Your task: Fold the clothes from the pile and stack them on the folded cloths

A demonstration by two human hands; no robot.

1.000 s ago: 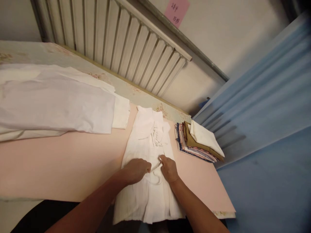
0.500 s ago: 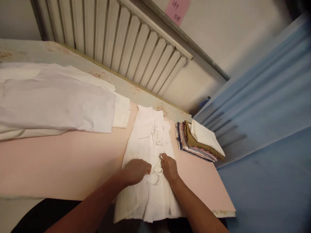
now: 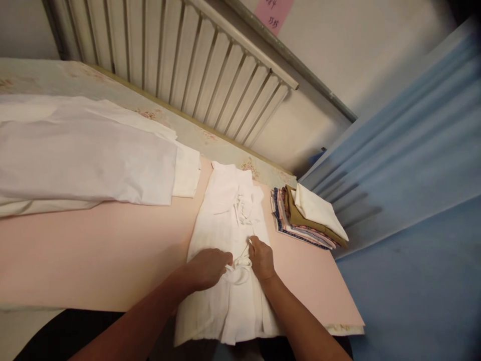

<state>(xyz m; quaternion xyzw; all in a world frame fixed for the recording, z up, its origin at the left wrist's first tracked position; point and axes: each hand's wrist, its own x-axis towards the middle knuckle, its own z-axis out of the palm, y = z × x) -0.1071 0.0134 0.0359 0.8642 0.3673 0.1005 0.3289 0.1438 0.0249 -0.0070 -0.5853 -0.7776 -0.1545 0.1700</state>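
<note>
A white pleated garment (image 3: 210, 225), which looks like a dress, lies lengthwise over the pink tabletop, its lower end reaching past the near edge. On its front, white ties (image 3: 240, 273) form a loose looped bow. My left hand (image 3: 212, 268) is closed on one end of the ties, left of the bow. To the right, my right hand (image 3: 262, 256) pinches another end between thumb and fingers. Farther up the garment is a second bunch of white lacing (image 3: 244, 208), with neither hand touching it.
A stack of folded clothes (image 3: 308, 220) sits at the table's right. White and pale grey garments (image 3: 86, 155) are spread flat at the left. Behind the pink tabletop (image 3: 143, 250) stands a radiator (image 3: 195, 65), and a blue curtain (image 3: 421, 175) hangs along the right.
My left hand has shifted very slightly left, away from the bow, and the knot looks a little tighter. My right hand stays almost in place.
</note>
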